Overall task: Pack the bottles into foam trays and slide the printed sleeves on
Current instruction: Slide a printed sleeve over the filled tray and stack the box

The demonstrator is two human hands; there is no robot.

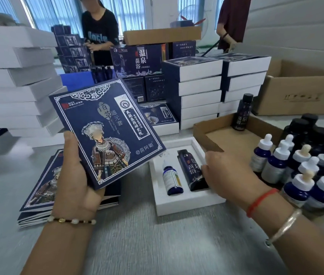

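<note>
White foam tray (177,205), at lower centre on the surface (137,245), already held both bottles — dropper bottle (172,180) and dark bottle (191,169). The printed sleeve (107,133) was gripped in the left hand (74,175); the right hand (228,175), fingers loosely extended, touched the dark bottle. Sleeving was judged next — sleeve mouth to be aligned with a tray end.

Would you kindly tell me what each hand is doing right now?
Left hand: grips a printed sleeve, lifted off the table.
Right hand: fingers on the dark bottle in the foam tray; grip cannot be told.
</note>
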